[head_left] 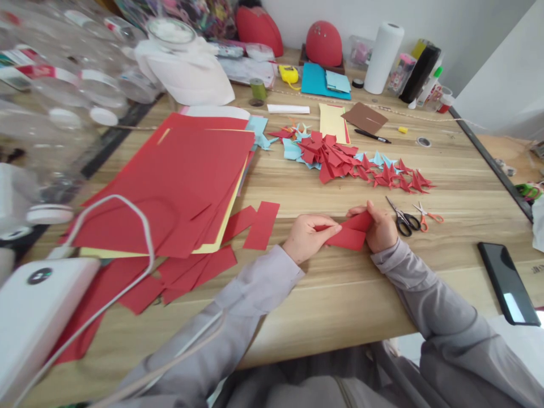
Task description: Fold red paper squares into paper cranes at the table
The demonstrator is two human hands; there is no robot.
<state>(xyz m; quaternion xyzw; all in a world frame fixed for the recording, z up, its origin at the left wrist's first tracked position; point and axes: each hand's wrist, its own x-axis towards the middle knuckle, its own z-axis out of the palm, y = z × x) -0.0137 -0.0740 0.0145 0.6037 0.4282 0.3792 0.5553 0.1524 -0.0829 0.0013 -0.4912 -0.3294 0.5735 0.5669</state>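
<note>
A folded piece of red paper (349, 237) is held between my two hands above the table's front part. My left hand (311, 233) pinches its left end between thumb and fingers. At the other end my right hand (379, 226) grips the paper, thumb up, with some fingers hidden behind it. Cut red paper strips (261, 225) lie on the table left of my left hand. Just right of my right hand rest black-handled scissors (403, 218) and orange-handled scissors (425, 216).
Large red sheets (182, 175) are stacked at left, near a white power bank (46, 311) with a looping cable. Folded red and blue paper pieces (335, 156) form a heap behind my hands. A phone (508, 283) lies at right. Plastic bottles (63, 85) crowd the far left.
</note>
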